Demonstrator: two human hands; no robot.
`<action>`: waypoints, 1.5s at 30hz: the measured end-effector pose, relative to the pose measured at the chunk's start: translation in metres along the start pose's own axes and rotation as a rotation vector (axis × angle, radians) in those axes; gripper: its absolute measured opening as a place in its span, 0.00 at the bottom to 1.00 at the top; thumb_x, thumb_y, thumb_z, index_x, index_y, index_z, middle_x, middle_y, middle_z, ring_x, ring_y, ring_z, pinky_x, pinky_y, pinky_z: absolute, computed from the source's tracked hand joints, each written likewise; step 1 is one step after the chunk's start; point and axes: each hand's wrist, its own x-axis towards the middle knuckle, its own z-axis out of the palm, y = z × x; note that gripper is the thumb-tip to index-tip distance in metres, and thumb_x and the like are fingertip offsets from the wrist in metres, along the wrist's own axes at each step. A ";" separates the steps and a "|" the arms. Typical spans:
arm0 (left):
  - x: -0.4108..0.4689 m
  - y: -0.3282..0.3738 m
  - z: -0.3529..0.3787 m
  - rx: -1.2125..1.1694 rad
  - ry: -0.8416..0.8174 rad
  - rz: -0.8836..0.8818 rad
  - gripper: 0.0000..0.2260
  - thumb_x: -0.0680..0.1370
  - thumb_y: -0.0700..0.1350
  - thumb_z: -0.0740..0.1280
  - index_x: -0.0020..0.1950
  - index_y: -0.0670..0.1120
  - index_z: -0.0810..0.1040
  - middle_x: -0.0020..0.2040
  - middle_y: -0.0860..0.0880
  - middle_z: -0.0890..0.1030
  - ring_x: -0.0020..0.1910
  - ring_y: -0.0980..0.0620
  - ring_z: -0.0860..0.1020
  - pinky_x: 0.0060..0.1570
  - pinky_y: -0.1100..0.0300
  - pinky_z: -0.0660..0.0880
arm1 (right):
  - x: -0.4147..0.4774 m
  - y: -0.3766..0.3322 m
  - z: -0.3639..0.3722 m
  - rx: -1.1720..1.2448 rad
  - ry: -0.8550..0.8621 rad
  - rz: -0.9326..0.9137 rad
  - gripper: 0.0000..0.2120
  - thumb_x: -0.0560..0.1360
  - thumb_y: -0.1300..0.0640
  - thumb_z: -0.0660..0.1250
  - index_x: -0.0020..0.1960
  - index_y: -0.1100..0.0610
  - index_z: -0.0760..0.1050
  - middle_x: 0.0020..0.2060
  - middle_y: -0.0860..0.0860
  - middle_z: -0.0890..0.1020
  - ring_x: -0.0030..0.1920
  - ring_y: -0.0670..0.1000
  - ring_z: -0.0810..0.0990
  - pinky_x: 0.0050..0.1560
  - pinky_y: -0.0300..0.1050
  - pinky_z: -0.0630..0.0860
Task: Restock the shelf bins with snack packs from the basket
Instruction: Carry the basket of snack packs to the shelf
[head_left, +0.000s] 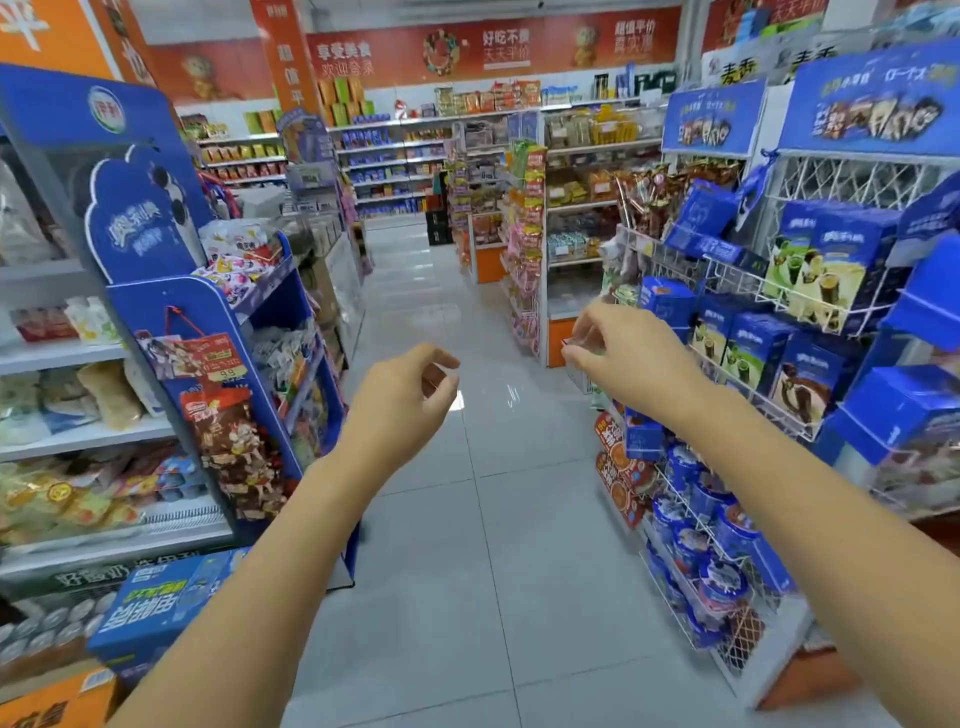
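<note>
Hands apart — left hand (400, 387) loosely curled, empty; right hand (628, 353) blurred, grip unclear.

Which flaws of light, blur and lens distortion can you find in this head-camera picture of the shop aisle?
Head view: the wide lens tilts the blue display stand and the wire rack outward at the edges; the right hand shows motion-blurred fingertips; a small glare streak lies on the floor tiles; lighting is even, shadows faint.
</note>
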 end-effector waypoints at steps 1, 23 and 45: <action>0.011 0.000 0.008 -0.014 0.004 -0.017 0.08 0.79 0.45 0.64 0.56 0.47 0.79 0.42 0.52 0.81 0.42 0.56 0.78 0.46 0.56 0.78 | 0.010 0.009 0.005 -0.004 -0.009 -0.002 0.11 0.77 0.48 0.65 0.54 0.55 0.74 0.48 0.50 0.80 0.48 0.51 0.77 0.48 0.50 0.77; 0.255 -0.135 0.147 -0.057 0.015 -0.193 0.08 0.79 0.46 0.63 0.57 0.48 0.78 0.39 0.59 0.77 0.41 0.61 0.77 0.46 0.57 0.78 | 0.272 0.124 0.159 0.110 -0.070 0.061 0.12 0.76 0.48 0.66 0.54 0.54 0.74 0.44 0.49 0.79 0.44 0.49 0.77 0.40 0.43 0.72; 0.542 -0.382 0.246 -0.062 -0.320 -0.112 0.07 0.78 0.45 0.64 0.54 0.48 0.79 0.42 0.55 0.80 0.42 0.55 0.79 0.49 0.54 0.77 | 0.557 0.188 0.350 0.072 -0.142 0.389 0.09 0.76 0.51 0.65 0.49 0.56 0.76 0.43 0.53 0.81 0.43 0.55 0.80 0.43 0.48 0.76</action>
